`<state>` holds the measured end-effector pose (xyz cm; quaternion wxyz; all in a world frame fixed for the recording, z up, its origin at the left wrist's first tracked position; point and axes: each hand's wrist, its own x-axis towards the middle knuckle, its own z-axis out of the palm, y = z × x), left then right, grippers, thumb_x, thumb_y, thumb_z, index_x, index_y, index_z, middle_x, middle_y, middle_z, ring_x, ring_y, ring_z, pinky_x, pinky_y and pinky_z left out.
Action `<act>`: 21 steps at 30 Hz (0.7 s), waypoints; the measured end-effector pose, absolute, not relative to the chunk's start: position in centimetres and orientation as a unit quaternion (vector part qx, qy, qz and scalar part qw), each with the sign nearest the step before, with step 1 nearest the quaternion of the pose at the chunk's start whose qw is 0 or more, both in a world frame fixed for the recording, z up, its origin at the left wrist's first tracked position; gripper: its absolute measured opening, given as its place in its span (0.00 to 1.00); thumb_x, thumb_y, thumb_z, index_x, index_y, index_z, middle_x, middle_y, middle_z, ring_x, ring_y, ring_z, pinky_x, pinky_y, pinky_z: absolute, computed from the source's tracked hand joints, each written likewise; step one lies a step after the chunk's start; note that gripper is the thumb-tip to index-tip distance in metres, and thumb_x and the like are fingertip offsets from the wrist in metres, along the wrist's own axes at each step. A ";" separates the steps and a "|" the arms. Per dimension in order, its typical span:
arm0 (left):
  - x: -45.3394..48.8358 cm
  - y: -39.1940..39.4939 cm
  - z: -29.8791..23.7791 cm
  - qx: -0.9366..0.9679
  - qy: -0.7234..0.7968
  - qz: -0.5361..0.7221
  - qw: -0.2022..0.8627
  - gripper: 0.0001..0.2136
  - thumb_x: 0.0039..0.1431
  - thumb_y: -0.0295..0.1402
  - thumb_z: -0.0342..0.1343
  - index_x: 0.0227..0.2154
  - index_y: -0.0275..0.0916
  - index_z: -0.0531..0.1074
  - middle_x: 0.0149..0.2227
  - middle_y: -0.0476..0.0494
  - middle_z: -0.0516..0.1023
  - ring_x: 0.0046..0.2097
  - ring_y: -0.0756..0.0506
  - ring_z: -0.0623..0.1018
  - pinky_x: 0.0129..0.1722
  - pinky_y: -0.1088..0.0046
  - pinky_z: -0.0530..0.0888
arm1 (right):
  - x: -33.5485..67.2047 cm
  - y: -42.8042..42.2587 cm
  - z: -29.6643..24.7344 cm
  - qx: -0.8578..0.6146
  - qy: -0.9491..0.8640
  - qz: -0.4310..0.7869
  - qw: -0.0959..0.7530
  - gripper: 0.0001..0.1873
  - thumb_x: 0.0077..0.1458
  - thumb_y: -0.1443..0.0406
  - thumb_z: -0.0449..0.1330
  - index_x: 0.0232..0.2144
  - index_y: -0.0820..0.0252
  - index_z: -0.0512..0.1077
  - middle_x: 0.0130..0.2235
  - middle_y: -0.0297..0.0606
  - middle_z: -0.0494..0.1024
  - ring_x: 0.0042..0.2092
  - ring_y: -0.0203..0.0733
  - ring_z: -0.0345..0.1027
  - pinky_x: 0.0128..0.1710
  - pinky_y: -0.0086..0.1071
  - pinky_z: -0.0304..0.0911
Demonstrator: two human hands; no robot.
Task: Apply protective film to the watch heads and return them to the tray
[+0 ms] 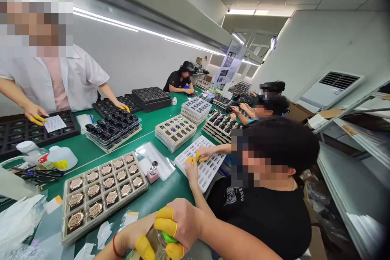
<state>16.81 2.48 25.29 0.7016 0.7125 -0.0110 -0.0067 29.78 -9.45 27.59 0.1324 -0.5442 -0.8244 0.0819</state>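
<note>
Head view: glass bottle [154,244] with green cap [169,237] being gripped low at the near edge of the green bench [170,187], left hand [135,233] wrapping its side, right hand [179,223] curling over the cap, yellow-cotted fingers [164,227] pressing together. Just left, tray of round bronze-coloured pieces [122,207] sitting on the bench; farther, pink dispenser [152,174] standing beside clear bag [154,158]; right, co-worker's hands [198,158] working over white tray [207,174].
</note>
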 end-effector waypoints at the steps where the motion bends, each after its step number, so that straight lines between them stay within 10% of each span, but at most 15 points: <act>1: 16.7 3.0 25.3 0.681 -0.023 -0.052 0.730 0.34 0.23 0.66 0.57 0.26 0.39 0.74 0.25 0.50 0.75 0.31 0.41 0.76 0.36 0.65 0.75 | 29.6 -8.9 27.9 -0.552 -0.821 0.092 0.113 0.20 0.51 0.48 0.46 0.35 0.52 0.68 0.39 0.36 0.74 0.38 0.41 0.67 0.36 0.32 0.62; 7: 16.0 5.3 24.8 0.668 0.002 -0.091 0.738 0.17 0.39 0.45 0.63 0.30 0.38 0.74 0.28 0.46 0.77 0.32 0.44 0.75 0.36 0.65 0.74 | 27.6 -6.2 28.1 -0.713 -0.696 0.074 0.030 0.17 0.48 0.53 0.50 0.29 0.59 0.68 0.29 0.40 0.73 0.31 0.45 0.69 0.29 0.34 0.63; 21: 13.8 4.1 20.4 0.753 0.205 0.053 0.623 0.11 0.38 0.29 0.59 0.29 0.36 0.68 0.28 0.49 0.72 0.31 0.47 0.70 0.30 0.74 0.71 | 23.8 -2.7 26.4 -0.827 -0.535 0.170 0.000 0.12 0.42 0.64 0.55 0.30 0.64 0.73 0.32 0.48 0.76 0.36 0.51 0.72 0.32 0.38 0.66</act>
